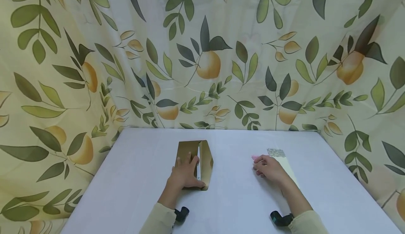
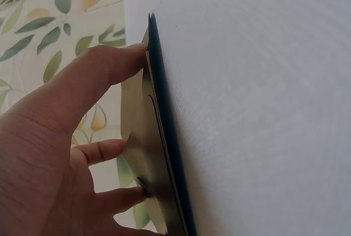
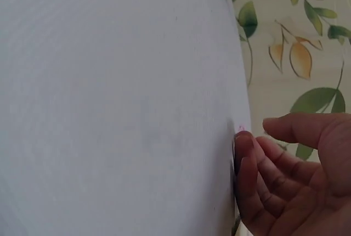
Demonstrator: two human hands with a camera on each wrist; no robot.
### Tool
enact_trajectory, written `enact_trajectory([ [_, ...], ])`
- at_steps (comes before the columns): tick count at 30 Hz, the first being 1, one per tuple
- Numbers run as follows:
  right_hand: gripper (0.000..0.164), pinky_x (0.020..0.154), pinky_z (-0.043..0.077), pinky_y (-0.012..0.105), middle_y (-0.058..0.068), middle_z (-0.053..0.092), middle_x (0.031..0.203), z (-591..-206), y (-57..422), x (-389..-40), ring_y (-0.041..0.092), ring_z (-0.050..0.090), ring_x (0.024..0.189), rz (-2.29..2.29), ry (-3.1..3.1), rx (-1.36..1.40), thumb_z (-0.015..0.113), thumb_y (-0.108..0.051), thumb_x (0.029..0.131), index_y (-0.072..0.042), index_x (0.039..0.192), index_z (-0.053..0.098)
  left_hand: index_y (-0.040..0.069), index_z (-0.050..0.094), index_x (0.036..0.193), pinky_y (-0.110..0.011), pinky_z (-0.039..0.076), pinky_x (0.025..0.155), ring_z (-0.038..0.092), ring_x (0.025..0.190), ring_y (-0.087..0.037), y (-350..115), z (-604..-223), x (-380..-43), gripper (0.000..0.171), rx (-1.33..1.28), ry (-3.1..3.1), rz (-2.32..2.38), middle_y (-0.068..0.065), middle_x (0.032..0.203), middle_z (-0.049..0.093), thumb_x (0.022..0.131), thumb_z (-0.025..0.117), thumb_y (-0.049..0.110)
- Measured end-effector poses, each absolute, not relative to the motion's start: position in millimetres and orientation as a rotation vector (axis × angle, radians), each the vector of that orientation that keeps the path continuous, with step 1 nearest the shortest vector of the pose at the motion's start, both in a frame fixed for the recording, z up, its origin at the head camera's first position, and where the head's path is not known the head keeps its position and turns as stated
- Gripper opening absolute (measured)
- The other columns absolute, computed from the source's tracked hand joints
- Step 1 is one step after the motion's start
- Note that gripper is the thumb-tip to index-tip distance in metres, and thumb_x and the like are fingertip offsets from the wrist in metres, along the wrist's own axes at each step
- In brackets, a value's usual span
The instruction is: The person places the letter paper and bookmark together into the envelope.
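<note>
Envelope (image 1: 207,160), lengthwise near-to-far, is pressed by spread left hand (image 1: 186,174). Nothing is visibly gripped by loosely curled right hand (image 1: 271,169).

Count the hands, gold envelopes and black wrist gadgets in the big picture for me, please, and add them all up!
Hands: 2, left hand and right hand
Gold envelope: 1
Black wrist gadgets: 2
Total: 5

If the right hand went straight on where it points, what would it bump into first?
The right hand would probably meet the small pink piece on the white table first; whether they already touch is hard to tell.
</note>
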State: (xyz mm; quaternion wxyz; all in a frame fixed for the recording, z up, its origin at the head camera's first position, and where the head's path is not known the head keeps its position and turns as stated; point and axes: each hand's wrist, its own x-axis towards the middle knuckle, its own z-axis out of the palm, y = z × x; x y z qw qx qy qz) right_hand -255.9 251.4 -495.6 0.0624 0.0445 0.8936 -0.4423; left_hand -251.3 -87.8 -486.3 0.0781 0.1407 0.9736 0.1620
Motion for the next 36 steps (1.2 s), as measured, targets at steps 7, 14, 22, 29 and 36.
enact_trajectory([
  [7, 0.023, 0.063, 0.05, 0.031, 0.008, 0.061, 0.087, -498.9, 282.0, -246.5, 0.019, 0.059, 0.074, -1.223, 2.77, 0.231, 0.063, -0.014, 0.088, -0.001, 0.107, 0.058, 0.027, 0.042, 0.115, -0.071, 0.032, 0.086, 0.021, 0.129, -0.057, -88.4, -490.0, -250.8, 0.075, 0.414, 2.912, 0.511, -0.016, 0.151, 0.025, 0.059, 0.079, 0.06],
  [14, 0.033, 0.06, 0.047, 0.031, 0.009, 0.059, 0.091, -493.6, 307.5, -236.0, 0.021, 0.057, 0.074, -1.196, 2.811, 0.285, 0.067, -0.022, 0.087, -0.001, 0.109, 0.056, 0.026, 0.043, 0.117, -0.07, 0.032, 0.087, 0.022, 0.129, -0.058, -88.2, -487.9, -249.2, 0.076, 0.418, 2.915, 0.536, -0.016, 0.151, 0.026, 0.059, 0.079, 0.06],
  [22, 0.041, 0.058, 0.042, 0.03, 0.009, 0.059, 0.087, -490.4, 328.0, -229.6, 0.021, 0.056, 0.074, -1.131, 2.815, 0.378, 0.07, -0.026, 0.085, 0.003, 0.109, 0.054, 0.026, 0.044, 0.117, -0.067, 0.033, 0.088, 0.022, 0.129, -0.056, -87.4, -486.7, -248.4, 0.076, 0.425, 2.917, 0.525, -0.015, 0.151, 0.025, 0.059, 0.079, 0.06],
  [29, 0.063, 0.061, 0.044, 0.032, 0.02, 0.058, 0.099, -488.2, 338.9, -226.8, 0.03, 0.055, 0.085, -1.099, 2.811, 0.48, 0.075, -0.039, 0.079, 0.006, 0.115, 0.049, 0.026, 0.043, 0.118, -0.068, 0.033, 0.088, 0.023, 0.129, -0.057, -87.3, -487.8, -249.4, 0.077, 0.427, 2.929, 0.511, -0.015, 0.151, 0.026, 0.059, 0.078, 0.062],
  [36, 0.082, 0.066, 0.042, 0.046, 0.037, 0.038, 0.113, -488.5, 336.4, -223.6, 0.05, 0.038, 0.1, -0.976, 2.837, 0.623, 0.08, -0.044, 0.069, 0.009, 0.118, 0.042, 0.026, 0.043, 0.116, -0.068, 0.034, 0.088, 0.023, 0.128, -0.057, -87.2, -486.8, -249.4, 0.077, 0.428, 2.928, 0.5, -0.016, 0.151, 0.025, 0.059, 0.079, 0.062],
])
